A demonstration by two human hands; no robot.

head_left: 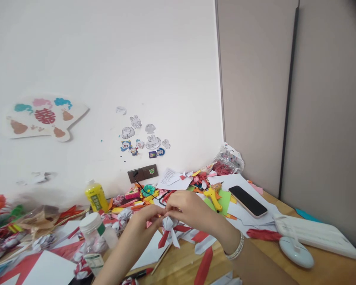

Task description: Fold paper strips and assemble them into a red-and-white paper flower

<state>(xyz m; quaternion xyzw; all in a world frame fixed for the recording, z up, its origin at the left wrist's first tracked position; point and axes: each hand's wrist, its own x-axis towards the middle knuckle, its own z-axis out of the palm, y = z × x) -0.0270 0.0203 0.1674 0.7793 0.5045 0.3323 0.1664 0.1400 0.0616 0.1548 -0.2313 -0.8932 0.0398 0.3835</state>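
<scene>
Between my two hands is a folded paper piece (169, 225) with a white centre and red and white strips sticking out. My left hand (146, 221) pinches it from the left, fingertips closed near its top. From the right, my right hand (188, 208) bends over it with its fingers closed on its upper part. My fingertips meet there and hide that part. A red paper strip (203, 266) and a thin wooden stick (161, 257) lie on the table below. A bracelet circles my right wrist.
A lidded plastic jar (91, 229) and a yellow bottle (96, 196) stand at left. To the right lie a yellow glue gun (213, 198), a phone (247, 201), a white mouse (296, 251) and a white keyboard (317, 235). Paper scraps cover much of the wooden table (338, 269).
</scene>
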